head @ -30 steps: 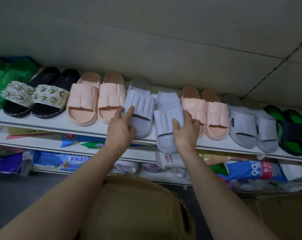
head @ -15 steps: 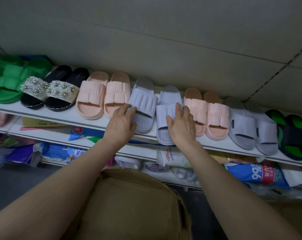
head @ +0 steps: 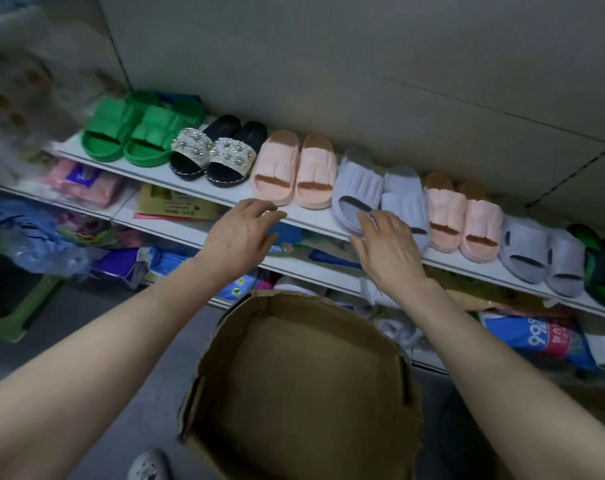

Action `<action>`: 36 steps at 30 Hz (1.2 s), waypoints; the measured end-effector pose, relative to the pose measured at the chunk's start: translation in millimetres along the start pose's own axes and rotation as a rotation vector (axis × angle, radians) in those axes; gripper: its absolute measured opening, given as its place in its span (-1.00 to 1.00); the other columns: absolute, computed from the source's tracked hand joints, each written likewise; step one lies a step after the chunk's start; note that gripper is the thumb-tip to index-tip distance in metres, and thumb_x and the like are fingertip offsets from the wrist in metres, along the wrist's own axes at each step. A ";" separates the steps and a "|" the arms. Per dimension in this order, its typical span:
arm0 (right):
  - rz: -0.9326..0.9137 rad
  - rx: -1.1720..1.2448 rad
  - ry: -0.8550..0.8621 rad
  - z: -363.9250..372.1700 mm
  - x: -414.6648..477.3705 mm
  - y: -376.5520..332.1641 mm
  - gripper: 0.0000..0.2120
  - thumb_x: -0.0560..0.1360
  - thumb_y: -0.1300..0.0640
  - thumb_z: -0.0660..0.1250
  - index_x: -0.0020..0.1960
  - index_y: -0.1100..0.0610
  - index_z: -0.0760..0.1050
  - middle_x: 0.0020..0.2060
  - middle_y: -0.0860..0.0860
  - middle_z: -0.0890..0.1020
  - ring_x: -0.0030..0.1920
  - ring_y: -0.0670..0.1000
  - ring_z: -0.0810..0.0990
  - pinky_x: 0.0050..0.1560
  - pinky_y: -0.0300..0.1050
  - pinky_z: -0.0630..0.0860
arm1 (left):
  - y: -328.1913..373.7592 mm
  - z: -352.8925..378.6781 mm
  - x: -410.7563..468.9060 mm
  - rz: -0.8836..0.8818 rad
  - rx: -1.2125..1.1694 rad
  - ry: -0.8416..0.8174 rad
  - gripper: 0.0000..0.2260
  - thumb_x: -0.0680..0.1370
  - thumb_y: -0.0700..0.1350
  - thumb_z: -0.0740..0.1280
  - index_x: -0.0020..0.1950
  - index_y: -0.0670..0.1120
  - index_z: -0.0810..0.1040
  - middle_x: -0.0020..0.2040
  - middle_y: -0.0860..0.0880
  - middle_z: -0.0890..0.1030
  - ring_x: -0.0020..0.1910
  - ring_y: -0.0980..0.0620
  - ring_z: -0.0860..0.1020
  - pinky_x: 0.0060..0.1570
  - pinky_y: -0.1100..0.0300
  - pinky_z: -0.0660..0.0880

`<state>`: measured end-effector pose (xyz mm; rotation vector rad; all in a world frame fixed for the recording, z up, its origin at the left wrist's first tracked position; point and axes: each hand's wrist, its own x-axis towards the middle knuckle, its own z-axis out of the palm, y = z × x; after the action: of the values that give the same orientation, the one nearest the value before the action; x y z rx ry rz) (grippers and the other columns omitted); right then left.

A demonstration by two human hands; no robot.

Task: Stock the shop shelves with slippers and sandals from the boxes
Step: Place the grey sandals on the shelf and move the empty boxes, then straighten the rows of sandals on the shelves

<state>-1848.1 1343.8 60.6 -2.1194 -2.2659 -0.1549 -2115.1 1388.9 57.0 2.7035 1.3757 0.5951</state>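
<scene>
Your hands hover at the front lip of the top shelf (head: 308, 218), centre frame, above an open cardboard box (head: 287, 299) that sits between your forearms. Packaged goods (head: 536, 337) crowd the space beneath the shelf, and a green stool (head: 13, 320) stands at the left edge. The lavender slippers (head: 360, 183) sit mid-row, between a pink pair (head: 294, 168) and a second pink pair (head: 464, 216). Your right hand (head: 387, 249), fingers loosely spread and holding nothing, reaches their toes. Your left hand (head: 240, 237), also spread and empty, floats to their lower left.

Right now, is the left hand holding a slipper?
No, the left hand hangs open in front of the shelf edge, gripping nothing.
</scene>
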 end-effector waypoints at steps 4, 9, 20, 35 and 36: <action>-0.018 0.004 0.040 -10.2 -20.7 -91.8 -0.50 0.58 -0.06 0.08 0.32 0.25 0.48 0.15 0.22 0.58 0.16 0.25 0.52 0.16 0.13 0.47 | -57.9 -39.3 -62.7 0.026 -0.025 0.015 -0.69 0.50 -0.13 0.33 0.23 -0.13 0.57 0.15 -0.11 0.59 0.12 -0.17 0.52 0.16 -0.02 0.47; -0.047 0.065 0.018 -12.2 -32.2 -212.0 -0.48 0.60 -0.09 0.07 0.38 0.24 0.45 0.23 0.20 0.55 0.27 0.24 0.48 0.29 0.15 0.42 | -130.7 -88.8 -140.4 0.015 -0.026 -0.027 -0.69 0.48 -0.10 0.30 0.18 -0.13 0.60 0.10 -0.11 0.61 0.05 -0.17 0.54 0.10 0.05 0.45; -0.160 0.205 0.025 4.7 34.0 -367.6 -0.54 0.56 -0.07 0.13 0.26 0.23 0.52 0.11 0.18 0.59 0.16 0.23 0.53 0.17 0.10 0.49 | -270.8 -133.2 -196.6 -0.097 0.014 -0.064 -0.64 0.50 -0.01 0.22 0.22 -0.11 0.59 0.13 -0.08 0.62 0.10 -0.12 0.55 0.21 0.15 0.33; -0.034 0.260 -0.081 23.3 307.1 -364.9 -0.23 0.52 0.01 0.39 0.58 0.19 0.08 0.48 0.25 0.25 0.42 0.27 0.28 0.42 0.08 0.25 | -420.3 -68.4 0.8 -0.136 0.073 -0.184 -0.45 0.52 -0.04 0.38 0.47 -0.14 0.34 0.38 -0.25 0.40 0.34 -0.28 0.37 0.31 -0.12 0.35; -0.023 0.265 -0.105 24.8 324.1 -364.3 -0.18 0.50 -0.01 0.41 0.58 0.19 0.05 0.50 0.25 0.22 0.43 0.27 0.27 0.43 0.07 0.23 | -430.5 -62.7 14.9 -0.138 0.086 -0.209 -0.41 0.53 -0.02 0.37 0.50 -0.13 0.28 0.43 -0.26 0.34 0.39 -0.28 0.32 0.38 -0.11 0.29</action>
<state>-2232.4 1644.6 48.6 -2.0084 -2.2197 0.2478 -2460.5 1652.2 27.0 2.6149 1.5460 0.2408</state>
